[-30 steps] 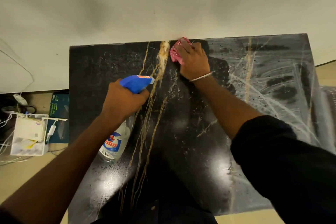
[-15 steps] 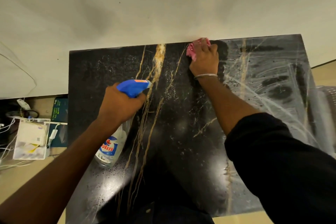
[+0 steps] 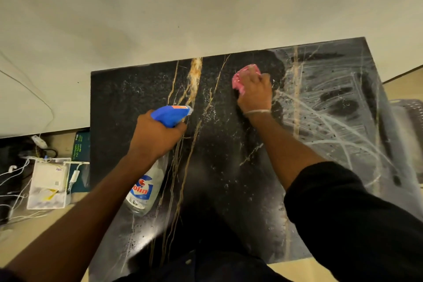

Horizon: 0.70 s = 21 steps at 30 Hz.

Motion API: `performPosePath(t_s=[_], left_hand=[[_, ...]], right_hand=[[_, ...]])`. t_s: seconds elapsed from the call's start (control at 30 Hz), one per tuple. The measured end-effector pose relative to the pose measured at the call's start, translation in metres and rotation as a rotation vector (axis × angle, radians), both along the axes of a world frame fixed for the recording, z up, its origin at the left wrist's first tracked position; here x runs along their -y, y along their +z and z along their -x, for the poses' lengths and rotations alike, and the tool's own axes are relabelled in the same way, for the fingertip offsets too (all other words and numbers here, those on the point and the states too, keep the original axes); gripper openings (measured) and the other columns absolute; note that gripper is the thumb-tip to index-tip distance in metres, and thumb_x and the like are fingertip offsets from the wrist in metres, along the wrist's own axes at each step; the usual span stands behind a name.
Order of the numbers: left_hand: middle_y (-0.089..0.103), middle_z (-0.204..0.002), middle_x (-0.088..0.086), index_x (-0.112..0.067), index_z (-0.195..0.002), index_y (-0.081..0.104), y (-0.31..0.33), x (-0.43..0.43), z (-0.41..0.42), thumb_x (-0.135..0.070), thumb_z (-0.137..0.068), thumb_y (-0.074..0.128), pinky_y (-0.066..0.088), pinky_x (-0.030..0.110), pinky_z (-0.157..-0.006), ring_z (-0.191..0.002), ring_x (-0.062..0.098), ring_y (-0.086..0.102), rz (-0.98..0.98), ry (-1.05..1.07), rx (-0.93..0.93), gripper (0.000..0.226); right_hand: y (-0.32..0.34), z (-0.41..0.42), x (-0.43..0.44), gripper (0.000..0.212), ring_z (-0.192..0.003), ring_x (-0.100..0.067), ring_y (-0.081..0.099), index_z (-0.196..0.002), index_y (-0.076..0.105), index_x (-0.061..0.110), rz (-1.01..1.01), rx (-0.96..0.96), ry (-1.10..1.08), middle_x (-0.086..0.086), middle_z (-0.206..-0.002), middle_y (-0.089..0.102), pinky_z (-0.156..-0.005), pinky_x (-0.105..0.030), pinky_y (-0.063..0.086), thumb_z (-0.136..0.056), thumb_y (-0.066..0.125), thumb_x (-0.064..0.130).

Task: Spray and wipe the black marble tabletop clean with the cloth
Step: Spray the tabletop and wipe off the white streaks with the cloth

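The right hand [image 3: 254,92] kept its grip closed on the bunched pink cloth [image 3: 243,77], pressed to the black marble table [image 3: 229,178]; within the last second it had slid from the far edge by the wall toward the smeared, whitish right side. The left hand [image 3: 155,137] held the spray bottle [image 3: 148,188] clamped by its blue trigger head, hovering over the middle, so wiping seemed roughly half done, with those streaks left to clear
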<state>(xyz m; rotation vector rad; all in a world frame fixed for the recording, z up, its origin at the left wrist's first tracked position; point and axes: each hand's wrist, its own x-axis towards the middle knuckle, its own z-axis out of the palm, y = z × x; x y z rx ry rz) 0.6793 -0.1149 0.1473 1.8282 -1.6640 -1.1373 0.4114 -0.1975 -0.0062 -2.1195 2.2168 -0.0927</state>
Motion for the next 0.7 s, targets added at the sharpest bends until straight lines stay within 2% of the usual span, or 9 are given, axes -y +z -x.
performPosePath(t_s=[0.13, 0.23, 0.3, 0.4, 0.53, 0.63, 0.7], left_hand=[[0.061, -0.073, 0.02, -0.001, -0.091, 0.061, 0.007, -0.013, 0.004, -0.009, -0.084, 0.065, 0.049, 0.024, -0.063, -0.063, 0.023, 0.057, 0.048, -0.007, 0.007, 0.012], [0.06, -0.071, 0.018, -0.004, -0.089, 0.061, 0.012, -0.022, -0.001, -0.009, -0.084, 0.066, 0.047, 0.024, -0.062, -0.062, 0.02, 0.056, 0.062, -0.012, 0.022, 0.009], [0.058, -0.065, 0.011, -0.01, -0.083, 0.059, 0.013, -0.028, -0.007, -0.009, -0.084, 0.066, 0.045, 0.02, -0.059, -0.056, 0.01, 0.055, 0.065, -0.006, 0.037, 0.007], [0.055, -0.061, 0.004, -0.015, -0.079, 0.057, 0.015, -0.039, -0.01, -0.009, -0.084, 0.066, 0.043, 0.012, -0.054, -0.054, 0.004, 0.055, 0.079, 0.001, 0.069, 0.012], [0.055, -0.061, 0.005, -0.015, -0.078, 0.056, 0.014, -0.054, -0.004, -0.007, -0.083, 0.066, 0.044, 0.017, -0.058, -0.054, 0.007, 0.055, 0.059, -0.003, 0.062, 0.013], [0.057, -0.066, 0.014, -0.007, -0.083, 0.058, 0.014, -0.067, 0.008, -0.008, -0.083, 0.065, 0.046, 0.022, -0.06, -0.056, 0.014, 0.054, 0.048, -0.001, 0.045, 0.007], [0.057, -0.068, 0.019, -0.005, -0.085, 0.059, 0.014, -0.074, 0.017, -0.008, -0.083, 0.066, 0.047, 0.026, -0.061, -0.058, 0.021, 0.053, 0.043, 0.021, 0.027, 0.008]], right_hand=[[0.002, -0.013, -0.033, 0.047, -0.106, -0.033, 0.045, -0.128, 0.056, 0.018, 0.045, 0.079, 0.24, -0.006, -0.144, 0.048, -0.087, -0.042, 0.047, -0.082, 0.056, 0.023], [0.007, 0.023, -0.045, 0.043, -0.107, -0.036, 0.048, -0.125, 0.058, 0.018, 0.123, 0.044, 0.292, -0.007, -0.142, 0.05, -0.088, -0.043, 0.046, -0.082, 0.05, 0.021], [0.0, 0.06, -0.043, 0.045, -0.114, -0.035, 0.052, -0.122, 0.059, 0.02, 0.09, -0.01, 0.181, -0.006, -0.139, 0.053, -0.09, -0.041, 0.042, -0.077, 0.053, 0.014], [-0.011, 0.094, -0.041, 0.054, -0.125, -0.03, 0.048, -0.129, 0.047, 0.028, -0.062, -0.086, -0.042, 0.001, -0.148, 0.043, -0.096, -0.04, 0.033, -0.076, 0.045, 0.02], [-0.009, 0.059, -0.055, 0.05, -0.122, -0.03, 0.048, -0.128, 0.046, 0.025, -0.024, -0.021, -0.153, -0.002, -0.146, 0.043, -0.095, -0.039, 0.031, -0.08, 0.038, 0.02], [-0.014, 0.006, -0.08, 0.055, -0.123, -0.028, 0.043, -0.132, 0.048, 0.027, -0.068, -0.015, 0.051, 0.001, -0.148, 0.038, -0.094, -0.037, 0.035, -0.081, 0.03, 0.021], [-0.01, -0.018, -0.103, 0.05, -0.12, -0.032, 0.043, -0.132, 0.051, 0.027, -0.07, 0.015, 0.208, -0.001, -0.149, 0.04, -0.092, -0.04, 0.038, -0.084, 0.038, 0.024]])
